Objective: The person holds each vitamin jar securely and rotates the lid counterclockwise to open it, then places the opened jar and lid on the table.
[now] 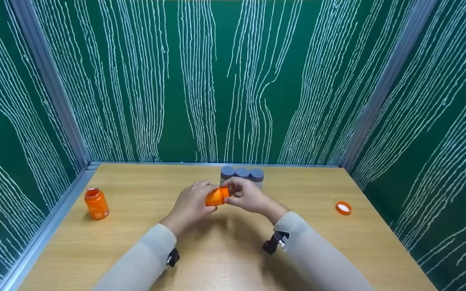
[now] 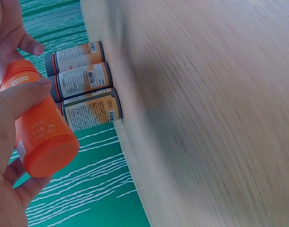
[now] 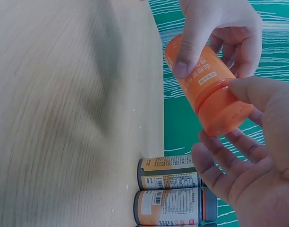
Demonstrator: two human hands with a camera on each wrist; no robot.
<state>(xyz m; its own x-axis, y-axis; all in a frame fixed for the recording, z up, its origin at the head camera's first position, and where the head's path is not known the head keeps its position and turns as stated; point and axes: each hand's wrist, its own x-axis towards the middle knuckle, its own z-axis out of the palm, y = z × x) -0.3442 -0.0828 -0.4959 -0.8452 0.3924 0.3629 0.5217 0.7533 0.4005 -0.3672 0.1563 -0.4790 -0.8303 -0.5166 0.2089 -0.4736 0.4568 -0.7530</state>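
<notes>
My left hand [image 1: 192, 201] grips an orange plastic bottle [image 1: 214, 197] round its body, with the bottle tilted on its side above the table. In the left wrist view the bottle's base [image 2: 54, 155] faces the camera, and the thumb lies along the printed side. At the other end, my right hand [image 1: 253, 197] holds the orange cap [image 3: 225, 111] between thumb and fingers. The right wrist view shows that thumb at the cap's edge and fingertips just below it. Both hands are in front of three grey-lidded jars [image 1: 242, 173], partly covering them.
A second orange bottle [image 1: 97, 205] stands uncapped at the table's left. An orange cap [image 1: 343, 208] with a white inside lies at the right. Green walls [image 1: 172, 101] with white wavy lines enclose the wooden table [image 1: 144, 202] at the back and both sides.
</notes>
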